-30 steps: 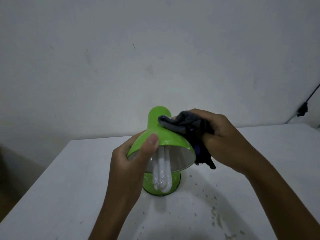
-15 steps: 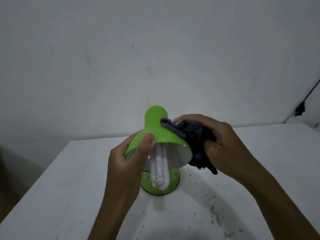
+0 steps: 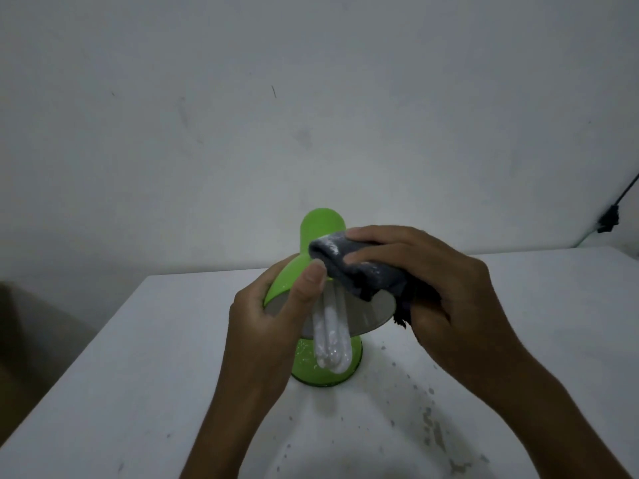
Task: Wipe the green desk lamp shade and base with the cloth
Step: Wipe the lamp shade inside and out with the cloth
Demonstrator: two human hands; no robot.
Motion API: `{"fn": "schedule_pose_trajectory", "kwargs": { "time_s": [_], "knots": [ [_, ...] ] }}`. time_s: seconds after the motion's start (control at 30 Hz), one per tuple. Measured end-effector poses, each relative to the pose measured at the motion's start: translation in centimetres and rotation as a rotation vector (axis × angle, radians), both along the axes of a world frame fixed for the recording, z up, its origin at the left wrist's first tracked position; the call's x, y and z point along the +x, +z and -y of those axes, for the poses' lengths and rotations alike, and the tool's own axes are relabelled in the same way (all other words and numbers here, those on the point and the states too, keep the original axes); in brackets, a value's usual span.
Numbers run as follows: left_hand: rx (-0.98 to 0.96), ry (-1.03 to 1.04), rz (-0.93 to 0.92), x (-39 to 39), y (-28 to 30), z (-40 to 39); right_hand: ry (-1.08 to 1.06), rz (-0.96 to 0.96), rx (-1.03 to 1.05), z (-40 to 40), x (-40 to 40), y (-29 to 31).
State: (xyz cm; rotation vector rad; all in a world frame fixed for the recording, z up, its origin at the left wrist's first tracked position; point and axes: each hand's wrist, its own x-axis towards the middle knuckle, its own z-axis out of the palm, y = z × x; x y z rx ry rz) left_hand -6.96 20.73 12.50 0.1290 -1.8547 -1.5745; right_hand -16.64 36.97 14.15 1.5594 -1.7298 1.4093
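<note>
White wall backed the table (image 3: pixel 103 392), where the lamp (image 3: pixel 320 236) stood mid-table. The right hand (image 3: pixel 439 288) gripped the cloth (image 3: pixel 356 267) against the shade's top; the left hand (image 3: pixel 266 323) pinched the rim (steadying it). Firm, overlapping strokes around the shade would serve best, sparing the bulb (image 3: pixel 332 337).

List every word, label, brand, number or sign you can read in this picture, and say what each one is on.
None: no readable text shows anywhere.
Green lamp shade, base and bulb: no print visible, only pale specks.
Dark cloth in the right hand: no tag or label.
Table and wall: only spots and marks, no writing.
</note>
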Motion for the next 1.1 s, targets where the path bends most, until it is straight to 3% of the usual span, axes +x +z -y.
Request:
{"fn": "schedule_pose_trajectory", "kwargs": {
  "time_s": [0.23,0.4,0.47,0.6,0.73,0.8,0.87,1.0,1.1],
  "knots": [
    [0.020,0.016,0.017,0.2,0.0,-0.1,-0.045,0.193,-0.092,-0.2,-0.1,-1.9],
    [0.009,0.019,0.009,0.3,0.2,0.0,-0.140,-0.088,-0.063,0.6,1.4,-1.3],
    [0.016,0.011,0.002,0.3,-0.1,0.0,-0.175,-0.107,-0.135,0.9,1.9,-2.4],
    [0.043,0.020,-0.005,0.1,-0.3,0.0,-0.209,0.203,-0.333,1.3,2.1,-5.9],
    [0.042,0.015,-0.002,0.1,-0.2,0.0,-0.071,0.674,-0.462,1.9,2.9,-8.6],
    [0.041,0.022,0.006,0.2,-0.2,0.0,-0.022,0.776,-0.468,1.8,3.2,-8.8],
    [0.045,0.029,0.005,0.2,-0.1,-0.1,-0.045,0.671,-0.437,1.6,3.5,-7.9],
    [0.065,0.029,-0.003,0.2,-0.2,-0.1,-0.170,0.203,-0.307,1.1,3.5,-4.9],
    [0.077,0.023,-0.005,0.3,-0.4,0.0,-0.183,0.109,-0.296,1.2,3.1,-4.6]
  ]
}}
